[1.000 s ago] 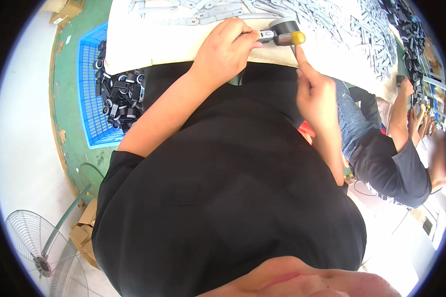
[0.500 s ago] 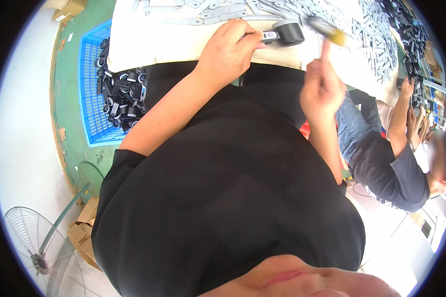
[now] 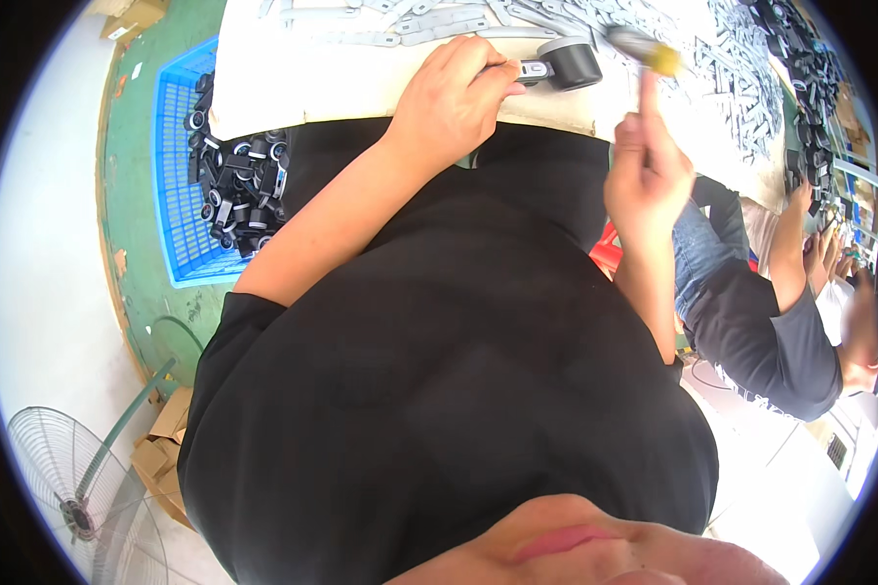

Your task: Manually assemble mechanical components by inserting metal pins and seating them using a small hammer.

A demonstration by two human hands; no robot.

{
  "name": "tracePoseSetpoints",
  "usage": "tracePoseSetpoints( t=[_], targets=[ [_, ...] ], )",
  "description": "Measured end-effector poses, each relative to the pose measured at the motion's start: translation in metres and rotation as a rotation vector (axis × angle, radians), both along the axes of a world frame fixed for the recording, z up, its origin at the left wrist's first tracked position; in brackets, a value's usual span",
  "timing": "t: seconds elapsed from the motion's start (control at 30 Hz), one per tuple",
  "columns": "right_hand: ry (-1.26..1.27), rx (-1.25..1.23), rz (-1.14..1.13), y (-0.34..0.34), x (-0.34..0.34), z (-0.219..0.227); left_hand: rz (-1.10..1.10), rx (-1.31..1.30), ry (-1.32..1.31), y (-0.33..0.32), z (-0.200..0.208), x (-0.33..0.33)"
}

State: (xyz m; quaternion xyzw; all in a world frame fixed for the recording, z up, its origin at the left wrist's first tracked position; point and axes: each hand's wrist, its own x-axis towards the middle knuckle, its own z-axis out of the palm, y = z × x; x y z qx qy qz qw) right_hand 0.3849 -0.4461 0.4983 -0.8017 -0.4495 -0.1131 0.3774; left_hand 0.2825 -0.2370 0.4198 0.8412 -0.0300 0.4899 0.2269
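Head view: a black caster wheel (image 3: 568,64) with a metal bracket is pinned at the near edge of the white table (image 3: 293,83).
It is gripped by the closed left hand (image 3: 449,102); a blurred yellow-tipped tool (image 3: 644,54) is clasped by the raised right hand (image 3: 646,180). More casters fill the blue crate (image 3: 171,210).

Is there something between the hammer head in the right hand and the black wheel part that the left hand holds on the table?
Nothing visible. The hammer in the right hand is raised just right of the black wheel part, which the left hand holds; only bare table lies between.

Brown cardboard boxes (image 3: 161,453) on floor beside fan (image 3: 63,483)
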Motion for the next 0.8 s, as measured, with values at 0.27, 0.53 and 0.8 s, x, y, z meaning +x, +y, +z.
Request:
tracePoseSetpoints(
  t=[0.27,0.53,0.8],
  targets=[
    [0.149,-0.188,0.049,0.000,-0.009,0.002,-0.026,-0.088,0.038,0.002,0.002,-0.005],
    [0.042,0.180,0.224,0.004,-0.019,0.006,-0.050,-0.411,0.207,0.017,0.009,-0.017],
    [0.011,0.248,0.419,0.024,-0.026,-0.002,-0.125,-0.595,0.339,0.027,0.017,-0.042]
  ],
)
